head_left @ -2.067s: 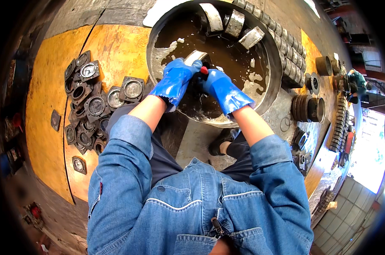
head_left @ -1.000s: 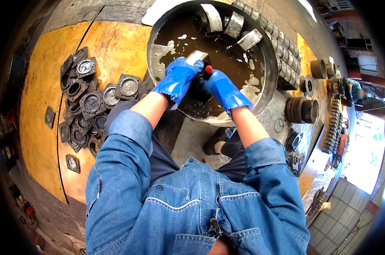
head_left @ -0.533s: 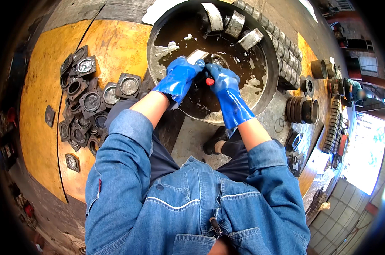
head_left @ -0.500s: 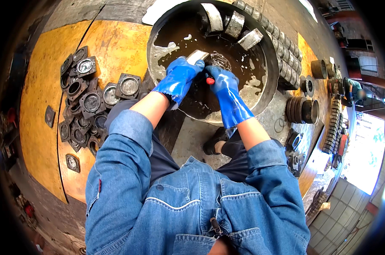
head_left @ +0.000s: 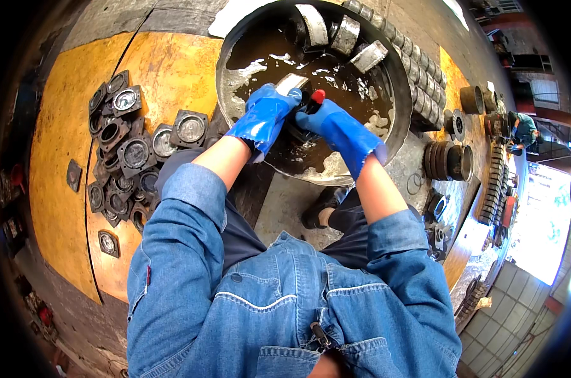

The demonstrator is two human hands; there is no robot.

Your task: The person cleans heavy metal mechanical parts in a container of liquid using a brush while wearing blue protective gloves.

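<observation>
My left hand (head_left: 260,116), in a blue rubber glove, is closed around a metal ring (head_left: 292,83) with a pale, curved outer face. My right hand (head_left: 336,126), gloved alike, grips a dark-handled tool (head_left: 318,96) with a red end; its working end is hidden by the glove and ring. Both hands are close together over a wide round metal basin (head_left: 400,120) of brown, foamy liquid. Three similar metal rings (head_left: 346,36) stand partly in the liquid at the basin's far side.
Square-flanged metal parts (head_left: 134,154) lie heaped on yellow boards (head_left: 58,189) at the left. Stacked metal cylinders (head_left: 427,94) line the basin's right side, with larger rings (head_left: 449,162) nearer. Farther right, another person (head_left: 524,132) bends by a row of parts. My feet are below the basin.
My right hand has turned and shifted slightly right, and the tool's red end now points up and away from me. The left hand stays nearly in place. The other person has come further into view.
</observation>
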